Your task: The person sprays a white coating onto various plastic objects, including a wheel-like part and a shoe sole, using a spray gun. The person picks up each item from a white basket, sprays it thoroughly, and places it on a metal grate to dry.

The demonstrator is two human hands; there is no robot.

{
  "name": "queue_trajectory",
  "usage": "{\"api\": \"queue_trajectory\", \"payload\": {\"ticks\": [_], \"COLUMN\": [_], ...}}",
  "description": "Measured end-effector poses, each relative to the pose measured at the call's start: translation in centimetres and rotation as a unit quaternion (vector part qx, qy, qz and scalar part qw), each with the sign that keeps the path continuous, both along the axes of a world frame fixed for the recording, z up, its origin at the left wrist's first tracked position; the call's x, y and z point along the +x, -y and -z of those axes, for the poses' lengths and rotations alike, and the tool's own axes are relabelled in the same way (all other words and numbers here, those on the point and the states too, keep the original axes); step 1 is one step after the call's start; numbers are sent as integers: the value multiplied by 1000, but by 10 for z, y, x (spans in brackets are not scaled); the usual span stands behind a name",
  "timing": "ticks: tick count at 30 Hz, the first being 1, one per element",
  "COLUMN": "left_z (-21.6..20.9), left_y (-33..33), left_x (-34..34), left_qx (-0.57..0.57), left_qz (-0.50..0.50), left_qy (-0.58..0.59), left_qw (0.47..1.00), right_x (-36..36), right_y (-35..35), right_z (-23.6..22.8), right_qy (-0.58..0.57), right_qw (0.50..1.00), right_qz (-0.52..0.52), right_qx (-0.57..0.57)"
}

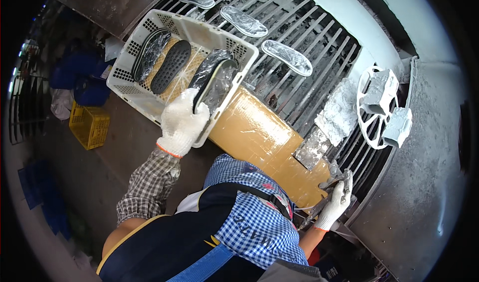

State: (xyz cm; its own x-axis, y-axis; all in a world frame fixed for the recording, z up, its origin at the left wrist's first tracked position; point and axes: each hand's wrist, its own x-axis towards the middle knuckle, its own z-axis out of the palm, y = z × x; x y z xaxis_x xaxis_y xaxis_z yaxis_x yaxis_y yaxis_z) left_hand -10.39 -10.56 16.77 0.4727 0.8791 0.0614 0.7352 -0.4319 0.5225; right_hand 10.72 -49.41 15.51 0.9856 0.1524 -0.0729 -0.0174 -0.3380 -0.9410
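- White cotton gloves are being worn on both hands; the left hand (180, 124) is being kept closed on a black shoe sole (212, 75) with a pale edge, wrapped in clear film, fingers curled round its lower end
- That sole is being held over the near right corner of a white perforated basket (201, 31), where two more dark soles (169, 65) are lying on a yellowish lining
- The basket is being supported partly by a brown cardboard sheet (254, 132) lying across a grey slatted conveyor (304, 32)
- Three film-wrapped soles (287, 56) are being carried apart from each other on the slats beyond the basket
- The right hand (337, 202) is being held at the conveyor's near edge, clasped round a grey metal part; how tightly cannot be told
- A white spoked wheel (374, 107) bearing grey blocks and crumpled silvery sheets (337, 112) are crowding the conveyor between the two hands
- A yellow crate (90, 125) is standing on the floor, well to the left
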Motion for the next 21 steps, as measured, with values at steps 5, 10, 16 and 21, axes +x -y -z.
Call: {"api": "queue_trajectory", "payload": {"ticks": [5,10,16,21], "left_z": [-19,-35,-102,-57], "left_y": [-4,-8,43,93], "left_x": [-6,-23,-17,21], "left_qx": [30,11,-320,-467], "left_qz": [-59,-78,-41,9], "left_qy": [61,197,369,425], "left_qw": [996,977,872,775], "right_x": [7,27,33,44], "right_y": [20,34,34,38], "right_z": [9,15,10,24], "right_qy": [7,9,-21,-2], "right_qw": [1000,996,988,975], "right_qz": [-22,-71,-125,-189], "right_qx": [12,57,91,117]}}
